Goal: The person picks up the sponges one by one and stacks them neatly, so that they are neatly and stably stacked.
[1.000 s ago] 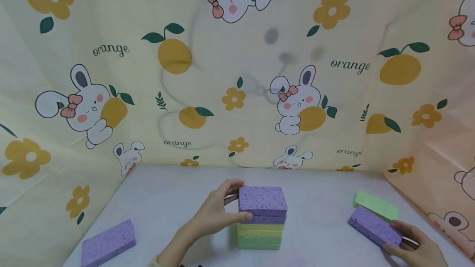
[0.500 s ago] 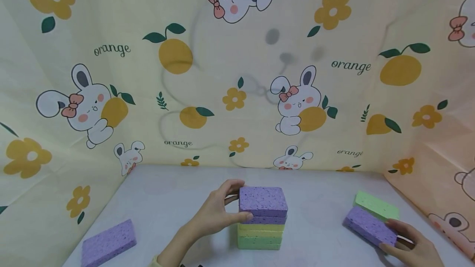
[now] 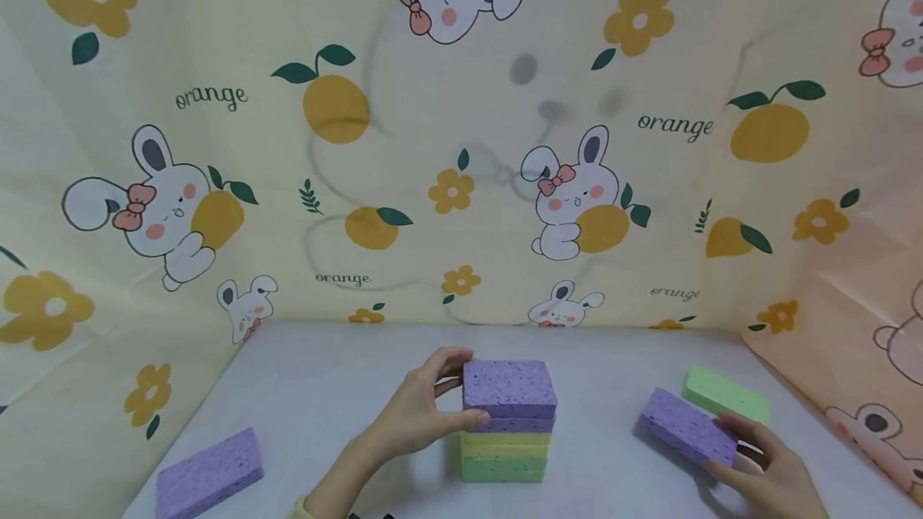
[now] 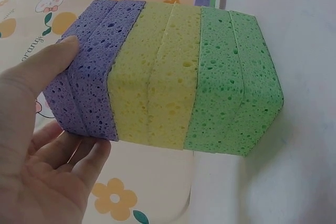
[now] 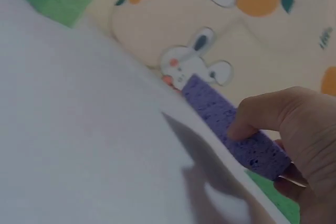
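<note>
In the head view a stack of sponges stands mid-table: two green sponges (image 3: 503,468) at the bottom, two yellow sponges (image 3: 505,445) between, and two purple sponges (image 3: 509,384) on top. My left hand (image 3: 418,407) grips the purple pair from the left side, thumb on the near face and fingers behind, as the left wrist view confirms with the purple sponges (image 4: 94,72). On the right, my right hand (image 3: 771,463) pinches another purple sponge (image 3: 681,425) by its right end. That sponge is held above the table, its shadow (image 5: 194,145) falling below it in the right wrist view.
A loose green sponge (image 3: 727,393) lies on the table at the right, just behind the held one. Another purple sponge (image 3: 209,473) lies at the far left. A printed cloth (image 3: 461,134) hangs around the back and sides of the white table (image 3: 324,375).
My right hand has lifted the purple sponge and carried it left, away from the loose green sponge. The left hand keeps its hold on the stack's top, unmoved.
</note>
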Available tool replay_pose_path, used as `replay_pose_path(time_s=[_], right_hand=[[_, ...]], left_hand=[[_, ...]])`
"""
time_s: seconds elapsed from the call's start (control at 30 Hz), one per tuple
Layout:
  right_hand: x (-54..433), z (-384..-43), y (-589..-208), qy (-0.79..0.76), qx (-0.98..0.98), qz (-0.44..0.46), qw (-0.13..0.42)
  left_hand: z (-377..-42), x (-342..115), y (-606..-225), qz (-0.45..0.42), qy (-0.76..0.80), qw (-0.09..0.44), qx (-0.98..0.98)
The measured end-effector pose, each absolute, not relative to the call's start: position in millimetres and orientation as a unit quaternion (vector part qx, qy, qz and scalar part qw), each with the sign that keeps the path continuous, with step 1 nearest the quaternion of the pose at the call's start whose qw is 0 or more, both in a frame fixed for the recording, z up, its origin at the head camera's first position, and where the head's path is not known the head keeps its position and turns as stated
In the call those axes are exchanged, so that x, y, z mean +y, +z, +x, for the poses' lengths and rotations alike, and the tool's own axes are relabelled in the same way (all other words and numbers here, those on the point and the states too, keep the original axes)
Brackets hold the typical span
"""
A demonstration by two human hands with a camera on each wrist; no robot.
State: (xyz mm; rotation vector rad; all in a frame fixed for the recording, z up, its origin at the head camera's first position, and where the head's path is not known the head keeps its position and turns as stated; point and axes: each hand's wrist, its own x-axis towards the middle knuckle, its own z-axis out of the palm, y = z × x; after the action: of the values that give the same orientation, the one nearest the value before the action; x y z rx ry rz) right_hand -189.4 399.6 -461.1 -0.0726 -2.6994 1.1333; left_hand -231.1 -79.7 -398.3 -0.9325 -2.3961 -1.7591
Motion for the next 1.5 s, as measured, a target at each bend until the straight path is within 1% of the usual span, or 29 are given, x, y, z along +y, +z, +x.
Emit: replay_pose_path(time_s=[0.13,0.27,0.4,1.0,1.17,1.4,1.5], right_hand=[[383,-186,-460,0.4,-0.911,-0.022,0.1],[370,-184,-459,0.419,-0.9,-0.008,0.118],[361,-184,-460,0.43,-0.891,0.007,0.147],[331,-176,-457,0.448,-0.877,0.027,0.174],[324,-173,-453,0.46,-0.866,0.053,0.189],[315,-171,-446,0.471,-0.842,0.112,0.239],[313,-172,-439,0.488,-0.827,0.131,0.247]], left_hand=[[-231,-78,-398,-0.301,-0.562,0.014,-0.771],[-232,-77,-399,-0.3,-0.561,0.017,-0.772],[-232,-78,-400,-0.297,-0.562,0.018,-0.772],[-231,-79,-401,-0.297,-0.564,0.015,-0.77],[-230,-80,-401,-0.294,-0.566,0.014,-0.77],[-231,-79,-400,-0.301,-0.565,0.017,-0.768],[-231,-79,-400,-0.302,-0.566,0.018,-0.767]])
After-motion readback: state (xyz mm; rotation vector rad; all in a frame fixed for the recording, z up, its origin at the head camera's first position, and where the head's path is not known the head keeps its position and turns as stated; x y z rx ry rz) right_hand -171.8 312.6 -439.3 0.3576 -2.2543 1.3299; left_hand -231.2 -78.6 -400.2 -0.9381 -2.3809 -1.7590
